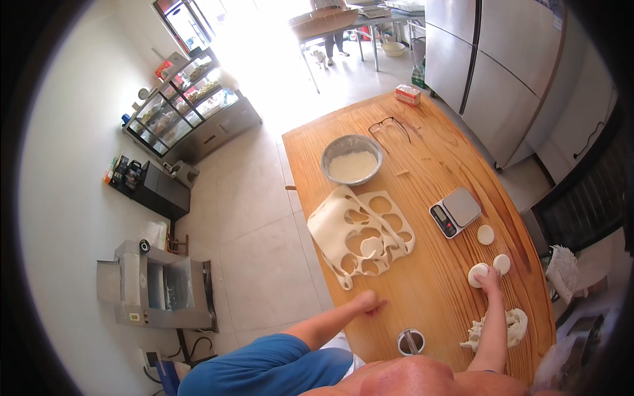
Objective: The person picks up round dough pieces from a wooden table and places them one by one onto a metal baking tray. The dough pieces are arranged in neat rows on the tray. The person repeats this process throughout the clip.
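On the right of the wooden table, my right hand grips a small stack of round dough discs by its edge. Another dough disc lies just beyond my fingers, and a separate dough round sits farther up. My left hand rests near the table's left edge with curled fingers; its palm is hidden. Ahead of it spreads a rolled dough sheet with several round holes, partly folded over, and a loose piece of dough on it. Beneath my right forearm lies a heap of dough scraps.
A metal bowl of flour stands beyond the sheet. Also on the wooden table are a digital kitchen scale, eyeglasses, a tissue pack and a ring-shaped cutter. A dough-sheeting machine stands left; a person is far back.
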`<state>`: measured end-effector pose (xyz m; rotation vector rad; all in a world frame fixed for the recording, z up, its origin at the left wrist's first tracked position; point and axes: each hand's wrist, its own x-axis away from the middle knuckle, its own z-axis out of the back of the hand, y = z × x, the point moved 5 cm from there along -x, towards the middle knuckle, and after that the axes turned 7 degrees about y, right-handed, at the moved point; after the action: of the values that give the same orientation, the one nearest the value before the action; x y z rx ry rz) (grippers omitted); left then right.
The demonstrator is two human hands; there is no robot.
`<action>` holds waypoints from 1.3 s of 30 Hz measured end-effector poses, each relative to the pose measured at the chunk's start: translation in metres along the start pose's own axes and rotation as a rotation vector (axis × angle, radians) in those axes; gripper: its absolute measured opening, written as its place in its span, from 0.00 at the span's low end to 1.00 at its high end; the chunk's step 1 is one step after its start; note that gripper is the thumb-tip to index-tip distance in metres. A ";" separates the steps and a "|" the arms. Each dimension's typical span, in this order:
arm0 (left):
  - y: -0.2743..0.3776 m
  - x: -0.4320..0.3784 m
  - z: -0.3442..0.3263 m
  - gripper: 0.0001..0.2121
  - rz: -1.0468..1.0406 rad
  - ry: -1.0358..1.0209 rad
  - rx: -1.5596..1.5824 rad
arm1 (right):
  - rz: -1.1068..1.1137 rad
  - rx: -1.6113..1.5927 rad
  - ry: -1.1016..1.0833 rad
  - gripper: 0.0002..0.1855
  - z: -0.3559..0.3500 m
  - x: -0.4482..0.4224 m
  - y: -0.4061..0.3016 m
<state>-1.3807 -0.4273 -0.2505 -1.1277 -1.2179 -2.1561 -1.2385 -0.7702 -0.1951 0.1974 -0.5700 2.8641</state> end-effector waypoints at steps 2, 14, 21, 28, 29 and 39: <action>0.000 -0.001 0.001 0.23 0.002 -0.002 -0.024 | -0.029 -0.109 0.030 0.30 0.001 0.000 -0.001; -0.002 -0.001 0.000 0.22 0.010 0.000 -0.061 | -0.074 -0.081 0.201 0.31 0.016 -0.027 0.058; 0.005 0.006 0.007 0.23 0.019 0.030 -0.054 | -0.107 -0.417 0.257 0.45 0.011 -0.028 0.064; -0.032 -0.017 -0.003 0.23 0.074 0.014 -0.057 | 0.062 -0.129 0.114 0.39 -0.025 -0.035 0.033; -0.016 -0.009 0.006 0.23 0.057 0.054 -0.068 | 0.086 -0.229 0.115 0.38 -0.014 -0.031 0.018; 0.004 0.006 0.008 0.22 0.072 0.088 -0.082 | 0.002 -0.111 0.006 0.38 0.003 -0.052 0.003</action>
<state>-1.3778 -0.4222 -0.2416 -1.0803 -1.0436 -2.1948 -1.1880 -0.7833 -0.2022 0.1707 -0.7253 2.8240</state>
